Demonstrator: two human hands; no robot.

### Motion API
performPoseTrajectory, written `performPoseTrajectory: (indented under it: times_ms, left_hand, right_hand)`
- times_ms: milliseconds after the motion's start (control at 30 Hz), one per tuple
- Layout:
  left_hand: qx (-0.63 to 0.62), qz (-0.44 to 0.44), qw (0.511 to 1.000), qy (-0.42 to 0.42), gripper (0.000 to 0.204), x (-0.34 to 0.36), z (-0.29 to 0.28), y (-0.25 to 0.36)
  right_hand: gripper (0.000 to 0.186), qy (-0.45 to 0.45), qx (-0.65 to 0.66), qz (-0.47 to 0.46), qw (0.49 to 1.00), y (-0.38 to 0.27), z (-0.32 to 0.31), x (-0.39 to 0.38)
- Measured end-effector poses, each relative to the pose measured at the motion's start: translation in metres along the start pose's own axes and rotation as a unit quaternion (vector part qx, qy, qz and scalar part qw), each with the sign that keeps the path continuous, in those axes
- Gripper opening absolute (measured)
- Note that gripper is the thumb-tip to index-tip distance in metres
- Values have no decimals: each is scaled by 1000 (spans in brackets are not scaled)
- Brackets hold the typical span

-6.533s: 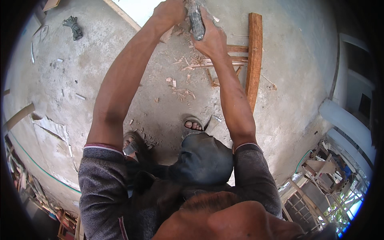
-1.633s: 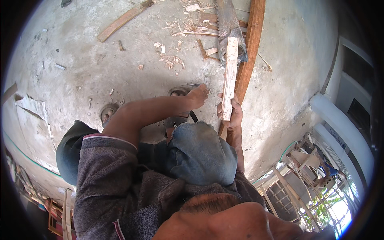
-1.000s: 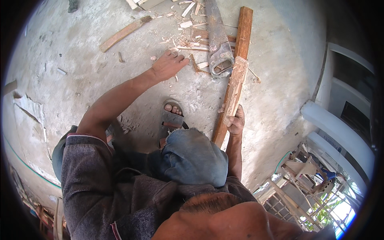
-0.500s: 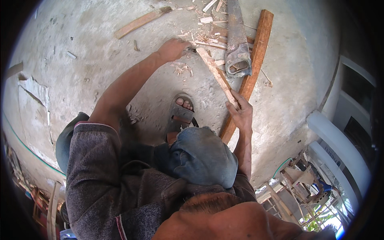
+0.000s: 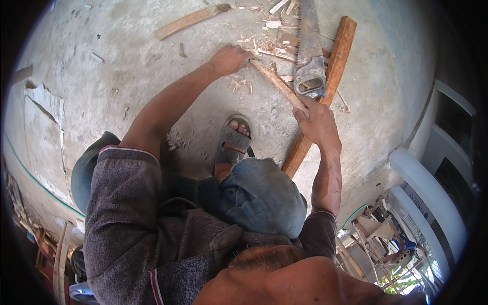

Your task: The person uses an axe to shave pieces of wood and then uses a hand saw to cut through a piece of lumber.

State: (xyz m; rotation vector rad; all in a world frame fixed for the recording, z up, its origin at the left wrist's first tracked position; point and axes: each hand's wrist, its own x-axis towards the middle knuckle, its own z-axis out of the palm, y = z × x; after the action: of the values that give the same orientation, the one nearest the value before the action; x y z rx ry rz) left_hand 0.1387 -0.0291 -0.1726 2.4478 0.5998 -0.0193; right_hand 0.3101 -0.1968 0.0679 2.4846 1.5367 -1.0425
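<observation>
My right hand [image 5: 320,122] is closed round the near end of a narrow, rough-hewn wooden stick [image 5: 277,81]. The stick slants away to the left, and its far tip comes up against my left hand [image 5: 231,59]. That hand has its fingers curled in at the tip; whatever they grip is hidden beneath them. A handsaw [image 5: 311,48] with a worn grey handle lies just right of the stick. Under the saw handle and my right hand runs a longer reddish-brown wooden bar [image 5: 340,58].
Wood chips [image 5: 241,84] and split offcuts [image 5: 273,24] litter the concrete floor [image 5: 122,66]. A flat wooden strip [image 5: 193,21] lies at the far left. My sandalled foot [image 5: 234,134] is planted below the stick. Stacked scrap wood [image 5: 378,229] sits at the near right.
My right hand has moved up and right, its back now turned upward, and the stick has swung with it. The left hand has shifted slightly; a dark bit seen beside its fingers is now hidden.
</observation>
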Motion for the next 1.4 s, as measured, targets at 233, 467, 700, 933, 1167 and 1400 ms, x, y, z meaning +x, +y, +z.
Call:
performPoseTrajectory:
  times_ms: [233,467,700,933,1167,1400]
  left_hand:
    - [18,-19,1000,4,31,-1,2,3]
    - [-1,15,999,43,28,7,14,-1]
    - [-41,-75,996,9,34,3,-3,19]
    - [-227,-150,962,-20,62,3,-79,13]
    - [-641,-122,758,-14,59,2,-135,-3]
    - [-446,6,894,34,58,-13,-259,66]
  right_hand:
    - [29,-133,-212,-56,967,-68,-42,58]
    - [30,-139,-224,-103,959,-95,-49,79]
    - [35,-79,-241,-78,964,-81,-51,53]
    - [33,141,-154,-150,966,-22,-20,1]
    - [48,299,-9,-242,923,62,52,23]
    - [65,386,141,-229,883,29,90,107]
